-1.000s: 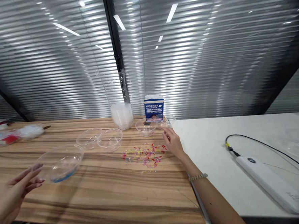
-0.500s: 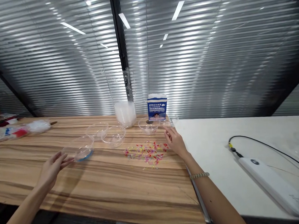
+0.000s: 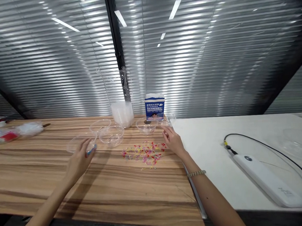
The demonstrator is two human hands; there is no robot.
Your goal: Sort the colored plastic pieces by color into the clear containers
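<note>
Head view: the left hand (image 3: pixel 79 160) reaches over the near side of a clear bowl holding blue bits (image 3: pixel 73 143), thumb and fingers bent and fairly narrow; whether they pinch the rim cannot be told. The bowl lies under and just beyond those fingertips, upright, mouth up; being round, it shows no long axis. The right hand (image 3: pixel 172 140), fingers slightly bent, is at the near edge of the rear clear bowl (image 3: pixel 170 117); contact unclear. Between the grips, nearer the right, coloured pieces (image 3: pixel 145 153) lie loose, their spread longest from side to side. Two clear bowls sit beyond and right of the left grip; another, the middle bowl (image 3: pixel 147 128), is left of the right fingertips. Surface: wood-grained tabletop (image 3: pixel 115 193), meeting a white table (image 3: pixel 204 150) right of the right grip, with a white power bank (image 3: pixel 269 179) slanting across it. Room: slatted blinds (image 3: pixel 189 63) behind glass, dark post between, ceiling lights reflected.
</note>
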